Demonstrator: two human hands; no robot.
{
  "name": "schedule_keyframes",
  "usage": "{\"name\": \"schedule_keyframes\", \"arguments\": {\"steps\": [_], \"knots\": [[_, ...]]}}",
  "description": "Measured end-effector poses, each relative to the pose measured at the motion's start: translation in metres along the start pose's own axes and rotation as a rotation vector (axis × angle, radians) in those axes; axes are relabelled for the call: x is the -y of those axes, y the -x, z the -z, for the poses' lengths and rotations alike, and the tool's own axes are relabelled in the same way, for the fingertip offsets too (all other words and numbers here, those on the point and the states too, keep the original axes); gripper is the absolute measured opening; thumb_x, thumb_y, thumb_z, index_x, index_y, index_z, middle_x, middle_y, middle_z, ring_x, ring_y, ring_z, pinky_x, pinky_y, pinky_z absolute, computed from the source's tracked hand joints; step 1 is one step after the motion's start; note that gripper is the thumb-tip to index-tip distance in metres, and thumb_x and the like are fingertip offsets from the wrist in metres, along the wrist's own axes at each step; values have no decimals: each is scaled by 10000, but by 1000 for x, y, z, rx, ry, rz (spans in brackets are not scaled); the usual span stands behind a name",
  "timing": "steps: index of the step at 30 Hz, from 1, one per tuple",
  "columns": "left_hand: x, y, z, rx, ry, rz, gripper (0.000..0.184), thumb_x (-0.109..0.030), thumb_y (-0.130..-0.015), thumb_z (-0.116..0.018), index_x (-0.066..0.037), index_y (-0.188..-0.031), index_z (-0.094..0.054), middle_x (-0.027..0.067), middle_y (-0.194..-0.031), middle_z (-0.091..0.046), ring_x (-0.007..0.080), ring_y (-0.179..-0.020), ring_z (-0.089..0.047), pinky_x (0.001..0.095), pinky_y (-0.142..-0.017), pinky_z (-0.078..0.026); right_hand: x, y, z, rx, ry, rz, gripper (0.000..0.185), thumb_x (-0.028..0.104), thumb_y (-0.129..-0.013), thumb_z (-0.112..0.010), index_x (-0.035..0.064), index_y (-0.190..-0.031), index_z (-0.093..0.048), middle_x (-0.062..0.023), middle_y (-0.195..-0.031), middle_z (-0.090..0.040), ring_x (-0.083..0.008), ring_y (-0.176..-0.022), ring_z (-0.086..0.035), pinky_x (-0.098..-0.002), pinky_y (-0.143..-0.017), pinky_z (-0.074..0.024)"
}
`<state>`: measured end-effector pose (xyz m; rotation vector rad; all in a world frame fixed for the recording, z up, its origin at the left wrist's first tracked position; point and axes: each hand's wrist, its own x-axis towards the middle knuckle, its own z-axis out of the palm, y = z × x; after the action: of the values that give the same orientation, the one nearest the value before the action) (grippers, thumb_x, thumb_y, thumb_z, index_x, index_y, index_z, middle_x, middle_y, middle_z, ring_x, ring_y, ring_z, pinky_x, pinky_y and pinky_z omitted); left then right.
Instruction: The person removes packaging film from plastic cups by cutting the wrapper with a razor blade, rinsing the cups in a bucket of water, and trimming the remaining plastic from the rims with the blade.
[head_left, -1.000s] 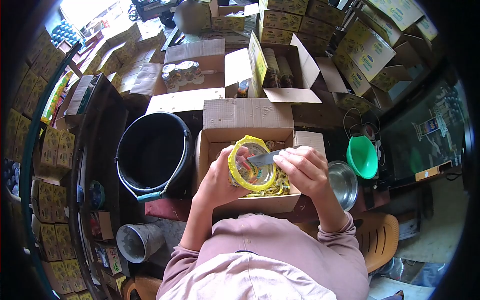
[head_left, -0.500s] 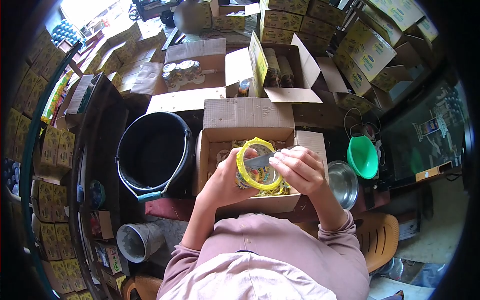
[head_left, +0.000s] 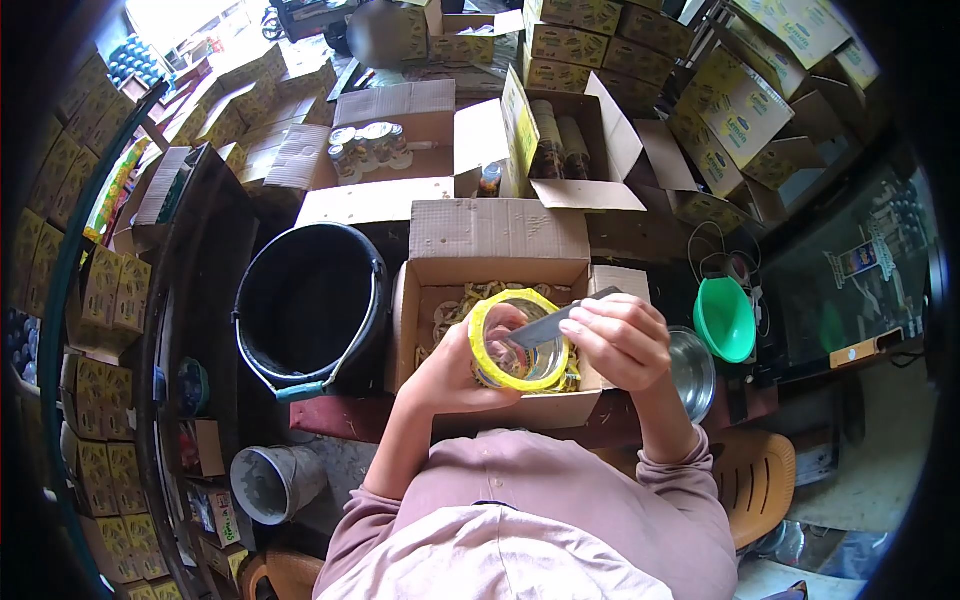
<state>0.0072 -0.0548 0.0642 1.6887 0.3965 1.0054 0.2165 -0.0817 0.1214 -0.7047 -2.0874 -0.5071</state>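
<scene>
My left hand (head_left: pixel 455 372) is wrapped round the side of a hollow, round, yellow-rimmed thing (head_left: pixel 478 352). Its rim is faceted and its opening faces up; whether it is a jar or a roll, I cannot tell. Between the fingers and thumb of my right hand (head_left: pixel 625 340) is a flat grey blade (head_left: pixel 545 330), slanting down to the left with its tip inside the opening. Both hands are over an open cardboard box (head_left: pixel 500 270), which holds yellowish strips and pale round pieces (head_left: pixel 455 305).
A black bucket (head_left: pixel 245 285) stands left of the box. On the right are a metal bowl (head_left: pixel 700 375) and a green bowl (head_left: pixel 725 320). Behind, one open carton (head_left: pixel 390 100) holds several small jars (head_left: pixel 365 145). A grey bucket (head_left: pixel 300 475) stands lower left.
The yellow-rimmed thing has tipped so that more of its inside shows. My right hand has moved slightly right, and the blade is more steeply slanted.
</scene>
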Motion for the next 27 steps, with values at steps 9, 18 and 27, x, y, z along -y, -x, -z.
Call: {"name": "schedule_keyframes", "arguments": {"steps": [9,18,27], "knots": [[8,1,-1,-21,236,-65,837,-89,-583,-808,-32,-1261,-321,79,-1098,-456,128,-953,-499,247,-788,-438,12,13,-5,-227,-259,-596,201,-47,-666,-689,39,-839,-633,-71,-756,-621,-164,-647,-605,-246,-569,-490],[27,4,-7,-256,18,-89,886,-94,-564,-812,-47,-1286,-300,83,-1141,-431,171,-1017,-496,299,-871,-420,40,16,-34,-376,-373,-748,183,-52,-681,-679,12,-845,-628,-90,-712,-602,-149,-618,-590,-230,-545,-460],[25,7,-10,-231,-1,53,811,-117,-548,-820,-52,-1225,-378,85,-1119,-507,207,-1067,-487,342,-926,-382,39,15,-35,-350,-349,-704,183,-54,-672,-684,18,-833,-633,-86,-685,-604,-149,-592,-589,-234,-526,-457]]}}
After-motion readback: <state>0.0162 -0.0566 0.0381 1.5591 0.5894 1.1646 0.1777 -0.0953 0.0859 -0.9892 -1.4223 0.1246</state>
